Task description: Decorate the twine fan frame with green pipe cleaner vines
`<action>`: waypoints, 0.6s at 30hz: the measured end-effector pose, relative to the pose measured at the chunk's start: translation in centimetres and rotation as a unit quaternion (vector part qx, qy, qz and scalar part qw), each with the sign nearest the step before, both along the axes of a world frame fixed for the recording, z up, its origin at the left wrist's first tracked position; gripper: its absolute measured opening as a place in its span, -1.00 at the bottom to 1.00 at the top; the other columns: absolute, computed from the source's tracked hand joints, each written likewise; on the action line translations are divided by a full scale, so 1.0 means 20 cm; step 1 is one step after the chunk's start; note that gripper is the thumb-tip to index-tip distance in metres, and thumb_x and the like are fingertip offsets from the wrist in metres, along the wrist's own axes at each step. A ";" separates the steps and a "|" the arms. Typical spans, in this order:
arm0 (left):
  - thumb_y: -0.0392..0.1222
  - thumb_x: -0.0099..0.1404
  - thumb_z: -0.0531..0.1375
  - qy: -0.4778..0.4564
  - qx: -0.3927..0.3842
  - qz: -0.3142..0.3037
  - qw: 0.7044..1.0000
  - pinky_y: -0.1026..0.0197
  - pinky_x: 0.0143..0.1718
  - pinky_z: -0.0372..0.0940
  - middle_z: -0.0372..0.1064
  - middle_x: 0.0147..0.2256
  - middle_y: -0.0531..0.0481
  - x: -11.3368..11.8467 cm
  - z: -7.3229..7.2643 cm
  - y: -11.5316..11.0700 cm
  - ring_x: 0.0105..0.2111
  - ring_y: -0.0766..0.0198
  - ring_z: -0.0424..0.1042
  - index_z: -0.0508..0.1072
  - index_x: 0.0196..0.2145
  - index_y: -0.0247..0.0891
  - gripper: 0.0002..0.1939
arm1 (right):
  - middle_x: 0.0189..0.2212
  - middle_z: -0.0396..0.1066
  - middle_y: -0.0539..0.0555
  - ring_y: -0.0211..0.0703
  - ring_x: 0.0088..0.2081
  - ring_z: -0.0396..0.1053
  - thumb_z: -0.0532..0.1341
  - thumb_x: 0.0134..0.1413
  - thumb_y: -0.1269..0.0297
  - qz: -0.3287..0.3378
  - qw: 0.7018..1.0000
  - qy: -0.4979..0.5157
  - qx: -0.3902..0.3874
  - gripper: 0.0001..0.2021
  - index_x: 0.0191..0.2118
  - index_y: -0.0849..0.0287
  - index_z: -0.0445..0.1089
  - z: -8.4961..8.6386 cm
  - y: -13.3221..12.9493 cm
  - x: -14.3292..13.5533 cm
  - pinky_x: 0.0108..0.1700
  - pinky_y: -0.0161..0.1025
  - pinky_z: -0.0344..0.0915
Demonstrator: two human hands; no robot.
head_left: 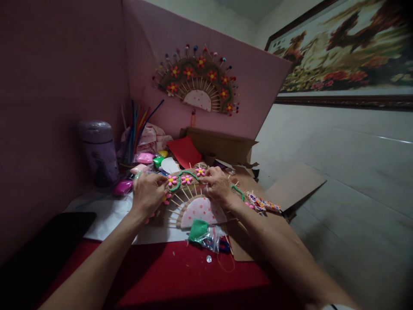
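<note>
A half-round fan craft (185,191) of wooden sticks and wound twine lies before me, with pink flowers with yellow centres on its band. Its dotted pale half-disc (201,211) sits at the bottom middle. A green wavy strip (176,187) runs between the flowers. My left hand (148,193) is closed at the band's left part, fingertips pinched beside a flower; what they hold is hidden. Over the band's right part, my right hand (219,185) pinches the strip's right end close to another flower. A second green strip (238,192) shows right of that hand.
A green clay packet (198,230) and blue-handled scissors (224,245) lie in front of the fan. A purple tumbler (100,155), coloured pipe cleaners (137,129) and clay packets stand left. Cardboard (248,241) lies right. A finished fan (196,82) hangs on the pink board.
</note>
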State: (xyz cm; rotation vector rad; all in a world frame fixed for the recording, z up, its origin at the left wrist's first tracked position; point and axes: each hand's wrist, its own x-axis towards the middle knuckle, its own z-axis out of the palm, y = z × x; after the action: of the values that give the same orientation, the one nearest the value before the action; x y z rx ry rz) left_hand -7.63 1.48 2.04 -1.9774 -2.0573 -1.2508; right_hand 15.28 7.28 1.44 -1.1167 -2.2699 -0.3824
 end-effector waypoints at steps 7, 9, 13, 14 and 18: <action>-0.11 0.17 0.14 -0.072 0.006 0.018 0.997 0.16 -0.29 0.19 0.51 -0.34 -0.03 -0.03 0.00 0.02 -0.26 0.13 0.41 0.57 -0.37 -0.18 -0.78 | -0.22 0.33 0.13 -0.05 -0.17 0.13 0.21 0.00 0.40 -0.021 0.999 -0.033 -0.013 -0.69 -0.11 0.00 0.50 0.06 -0.02 -0.05 -0.15 -0.16 0.10; -0.11 0.17 0.14 -0.074 0.003 0.021 0.997 0.16 -0.31 0.19 0.51 -0.35 -0.03 -0.03 0.00 0.02 -0.27 0.13 0.41 0.57 -0.37 -0.19 -0.78 | -0.20 0.31 0.14 -0.04 -0.15 0.11 0.20 0.03 0.36 -0.018 0.998 -0.052 -0.023 -0.72 -0.12 -0.01 0.50 0.06 -0.01 -0.07 -0.14 -0.15 0.09; -0.12 0.16 0.14 -0.077 -0.011 0.029 0.997 0.16 -0.34 0.17 0.51 -0.36 -0.03 -0.03 0.01 0.02 -0.29 0.13 0.42 0.58 -0.36 -0.20 -0.78 | -0.18 0.30 0.14 -0.03 -0.14 0.10 0.20 0.05 0.29 -0.021 0.999 -0.045 -0.011 -0.75 -0.14 0.01 0.51 0.07 -0.01 -0.10 -0.14 -0.15 0.08; -0.12 0.16 0.14 -0.078 -0.013 0.029 0.996 0.17 -0.35 0.17 0.51 -0.36 -0.03 -0.03 0.01 0.02 -0.29 0.13 0.42 0.58 -0.36 -0.20 -0.78 | -0.18 0.30 0.13 -0.04 -0.14 0.10 0.20 0.05 0.29 -0.017 0.999 -0.041 -0.006 -0.74 -0.12 0.00 0.50 0.07 -0.02 -0.11 -0.14 -0.15 0.08; -0.13 0.16 0.15 -0.078 -0.016 0.022 0.997 0.17 -0.34 0.17 0.51 -0.36 -0.05 -0.02 0.02 0.01 -0.29 0.12 0.43 0.58 -0.36 -0.23 -0.78 | -0.20 0.29 0.12 -0.05 -0.14 0.09 0.17 0.09 0.31 0.035 0.998 -0.056 0.003 -0.73 -0.09 -0.05 0.47 0.07 -0.05 -0.18 -0.12 -0.14 0.08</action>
State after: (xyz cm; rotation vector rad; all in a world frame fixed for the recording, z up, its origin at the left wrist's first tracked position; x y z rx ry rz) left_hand -8.08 1.76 2.40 -1.8923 -2.1898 -1.4155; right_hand 11.61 6.32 2.84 -1.0331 -2.3970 -0.4337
